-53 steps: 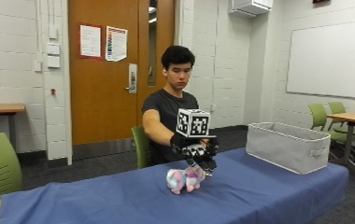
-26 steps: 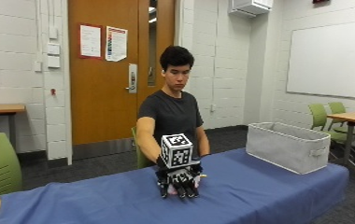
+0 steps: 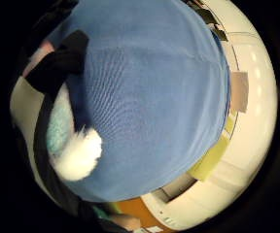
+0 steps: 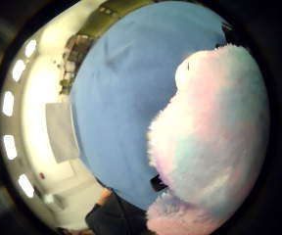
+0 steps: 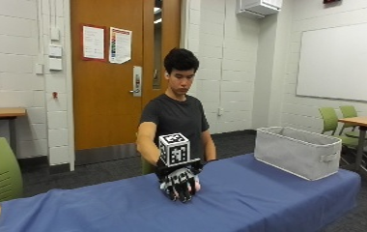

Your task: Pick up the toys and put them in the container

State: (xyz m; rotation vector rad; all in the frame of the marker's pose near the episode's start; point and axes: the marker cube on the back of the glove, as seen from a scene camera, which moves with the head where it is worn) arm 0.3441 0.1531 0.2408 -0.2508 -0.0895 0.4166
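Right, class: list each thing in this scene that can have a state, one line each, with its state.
Black-gloved right hand: down on the toy, fingers draped over it.
Pastel pink-and-blue plush toy: on the blue tablecloth, under the palm, not lifted.
Grey fabric container: upright at the table's end, open-topped, contents not visible.

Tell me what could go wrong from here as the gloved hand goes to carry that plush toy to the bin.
The gloved right hand covers the plush toy on the blue tablecloth, but no view shows fingers closed round it, so it may slip out on lifting. Fingers could also snag the loose cloth. The gray container stands apart toward the table's far end, so a drop on the way is possible.
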